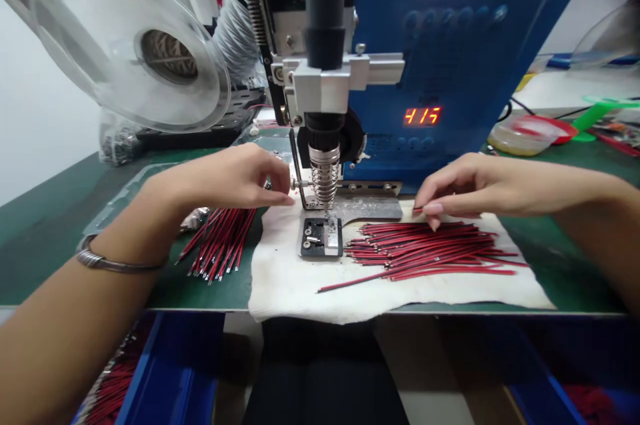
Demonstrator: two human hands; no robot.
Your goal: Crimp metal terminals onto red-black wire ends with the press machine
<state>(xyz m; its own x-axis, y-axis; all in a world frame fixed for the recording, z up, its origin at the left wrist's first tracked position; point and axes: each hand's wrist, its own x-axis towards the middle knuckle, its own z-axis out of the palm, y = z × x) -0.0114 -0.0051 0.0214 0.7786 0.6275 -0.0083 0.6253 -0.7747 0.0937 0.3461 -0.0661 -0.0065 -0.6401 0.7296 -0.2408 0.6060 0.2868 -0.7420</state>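
My left hand (240, 175) hovers just left of the soldering iron's tip, palm down. Its thumb and curled fingers come together in a pinch; whatever they hold, if anything, is too small to make out. Under it a bundle of red-and-black wires (220, 245) with silvery ends lies on the green table. Over the right pile of red-and-black wires (425, 248), my right hand (463, 188) pinches a short red wire end (417, 210) between thumb and fingers. Between the hands the soldering iron (325, 175), wrapped in a spring, points down at a small black fixture (316, 238).
A blue machine (450, 78) with red digits stands behind. White cloth (290, 292) lies beneath the right pile and fixture. A clear reel (120, 45) is at upper left; a plastic tub (523, 135) sits at right. Blue bins (175, 365) are below the table edge.
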